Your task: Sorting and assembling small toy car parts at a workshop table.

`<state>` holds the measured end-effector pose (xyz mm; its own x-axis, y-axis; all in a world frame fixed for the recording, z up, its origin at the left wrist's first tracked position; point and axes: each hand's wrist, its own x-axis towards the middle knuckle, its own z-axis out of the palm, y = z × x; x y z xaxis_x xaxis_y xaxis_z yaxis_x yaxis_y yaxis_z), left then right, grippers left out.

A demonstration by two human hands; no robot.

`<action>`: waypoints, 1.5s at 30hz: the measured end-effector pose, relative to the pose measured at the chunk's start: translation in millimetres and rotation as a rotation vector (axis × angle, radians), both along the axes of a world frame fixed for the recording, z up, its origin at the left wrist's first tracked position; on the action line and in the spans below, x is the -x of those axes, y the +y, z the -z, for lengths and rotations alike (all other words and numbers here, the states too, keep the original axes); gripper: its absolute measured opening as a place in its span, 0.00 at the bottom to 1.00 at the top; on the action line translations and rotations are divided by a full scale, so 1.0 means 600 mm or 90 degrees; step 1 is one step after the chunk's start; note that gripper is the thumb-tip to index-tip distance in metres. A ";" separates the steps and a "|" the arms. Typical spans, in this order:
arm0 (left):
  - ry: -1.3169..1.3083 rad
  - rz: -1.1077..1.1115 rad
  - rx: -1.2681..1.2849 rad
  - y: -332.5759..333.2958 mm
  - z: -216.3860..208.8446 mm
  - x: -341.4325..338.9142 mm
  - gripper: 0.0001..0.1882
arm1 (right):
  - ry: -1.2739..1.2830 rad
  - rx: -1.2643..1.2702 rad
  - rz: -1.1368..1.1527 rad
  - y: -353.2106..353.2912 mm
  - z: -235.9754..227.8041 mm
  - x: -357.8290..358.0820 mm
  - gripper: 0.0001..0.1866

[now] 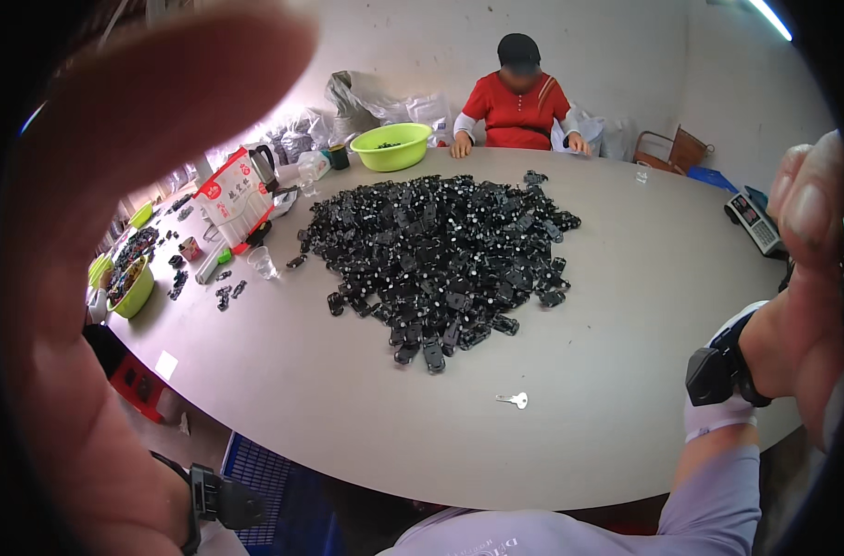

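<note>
My left hand (79, 250) is raised very close on the left, one digit stretched across the top; its other fingers are out of view. Up at the right edge is my right hand (811, 232), with bent fingers pressed together; whatever they hold is cut off. Both wrists wear black straps, the right one with a black buckle piece (710, 376). Neither hand touches the table. Between them spreads a big heap of small black parts (440, 250), resembling toy car bases. A silver key (515, 400) lies flat on the near side of the grey table (348, 408).
Across the table sits a person in red (519, 111), hands at its edge. A lime-green basin (391, 157) stands behind the heap. Leftward are a clear cup (263, 264), a red-and-white box (235, 199) and another green basin (135, 298). A keypad device (755, 222) lies right; a blue crate (255, 482) is below.
</note>
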<state>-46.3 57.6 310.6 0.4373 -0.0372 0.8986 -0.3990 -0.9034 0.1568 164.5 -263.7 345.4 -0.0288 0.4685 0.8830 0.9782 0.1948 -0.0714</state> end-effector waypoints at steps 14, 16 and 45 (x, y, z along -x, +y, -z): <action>0.216 -0.189 0.415 0.132 0.246 -0.009 0.16 | 0.238 0.120 0.187 0.034 0.224 -0.063 0.14; 0.341 -0.373 0.270 0.152 0.332 0.020 0.15 | 0.286 0.157 0.236 0.025 0.283 -0.068 0.14; 0.219 -0.400 0.302 0.093 0.527 -0.033 0.15 | 0.394 0.340 0.217 0.139 0.547 -0.058 0.08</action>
<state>-26.6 113.5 -5.7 0.5023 0.6491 0.5713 0.2924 -0.7493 0.5942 199.4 -180.3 17.0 0.5980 0.7189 0.3542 0.7326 -0.3111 -0.6055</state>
